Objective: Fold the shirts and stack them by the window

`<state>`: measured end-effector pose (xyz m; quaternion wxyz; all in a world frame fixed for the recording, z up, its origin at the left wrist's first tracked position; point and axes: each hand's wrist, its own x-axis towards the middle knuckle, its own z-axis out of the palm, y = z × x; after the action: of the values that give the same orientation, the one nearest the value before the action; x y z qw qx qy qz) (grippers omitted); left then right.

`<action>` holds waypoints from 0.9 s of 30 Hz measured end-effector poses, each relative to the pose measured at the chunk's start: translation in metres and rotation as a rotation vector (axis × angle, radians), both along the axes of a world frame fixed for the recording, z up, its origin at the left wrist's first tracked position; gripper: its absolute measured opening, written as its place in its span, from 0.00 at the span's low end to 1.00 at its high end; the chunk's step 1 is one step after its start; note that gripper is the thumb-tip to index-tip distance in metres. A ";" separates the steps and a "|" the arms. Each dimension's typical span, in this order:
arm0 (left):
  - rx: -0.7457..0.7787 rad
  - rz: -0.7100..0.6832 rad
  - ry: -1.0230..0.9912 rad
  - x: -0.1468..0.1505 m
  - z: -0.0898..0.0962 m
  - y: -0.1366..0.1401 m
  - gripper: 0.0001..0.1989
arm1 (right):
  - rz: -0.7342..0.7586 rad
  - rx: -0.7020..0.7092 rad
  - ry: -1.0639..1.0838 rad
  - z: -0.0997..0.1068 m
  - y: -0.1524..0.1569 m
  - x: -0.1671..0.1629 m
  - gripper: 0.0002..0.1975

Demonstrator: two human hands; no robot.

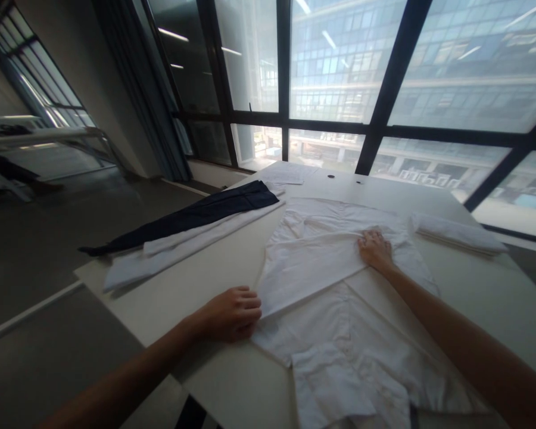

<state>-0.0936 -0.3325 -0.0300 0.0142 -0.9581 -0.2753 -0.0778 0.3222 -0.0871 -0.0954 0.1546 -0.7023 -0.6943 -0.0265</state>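
Found the left hand (236,313) curled, knuckles up, at the left edge of a white garment (321,322), with fingers bent inward and fingertips hidden. Could not tell from this view whether gripping the fabric or merely touching it. Found the right hand (376,249) palm down on the upper part of the same garment, fingers slightly bent and partly spread; could not confirm any pinch of cloth beneath. Observed the garment laid out between and in front of both hands, with a smooth band of fabric (312,268) slanting from left hand to right hand. Noted a folded white cloth (458,233) to the right of the right hand, apart from it. Noted a dark garment (196,215) lying over white fabric (134,267), beyond and left of the left hand. Located papers (286,174) farther out, beyond both hands. Recorded all on a white table (174,298).
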 end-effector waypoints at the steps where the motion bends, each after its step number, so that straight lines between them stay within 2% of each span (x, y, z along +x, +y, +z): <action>1: -0.004 -0.016 -0.010 -0.001 0.000 0.001 0.11 | -0.019 0.033 0.018 0.002 0.002 0.003 0.27; 5: -0.001 -0.040 -0.061 -0.003 -0.003 0.003 0.11 | -0.191 0.106 0.081 0.011 0.019 0.033 0.24; 8: -0.004 -0.051 -0.084 -0.004 -0.006 0.004 0.11 | -0.342 0.053 0.141 0.014 0.037 0.060 0.25; 10: -0.002 -0.053 -0.086 -0.004 -0.006 0.003 0.12 | -0.383 0.008 0.180 0.016 0.048 0.073 0.23; 14: 0.026 -0.050 -0.098 -0.004 -0.007 0.003 0.12 | -0.349 -0.075 0.253 0.027 0.062 0.085 0.17; 18: 0.046 -0.051 -0.103 -0.005 -0.008 0.003 0.13 | -0.246 -0.052 0.272 0.039 0.065 0.089 0.18; 22: -0.062 -0.063 -0.089 -0.008 -0.007 -0.002 0.13 | -0.274 -0.079 0.239 0.040 0.057 0.092 0.17; 24: -0.104 -0.011 -0.160 -0.012 -0.004 0.000 0.13 | -0.268 -0.089 0.185 0.038 0.049 0.088 0.17; 27: -0.049 0.293 -0.396 -0.017 0.001 0.024 0.15 | -0.197 0.058 0.020 0.039 0.033 0.069 0.20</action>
<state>-0.1103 -0.3089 -0.0287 -0.0522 -0.8740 -0.4106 -0.2545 0.3911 -0.0539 -0.0561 0.1784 -0.7627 -0.6193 -0.0546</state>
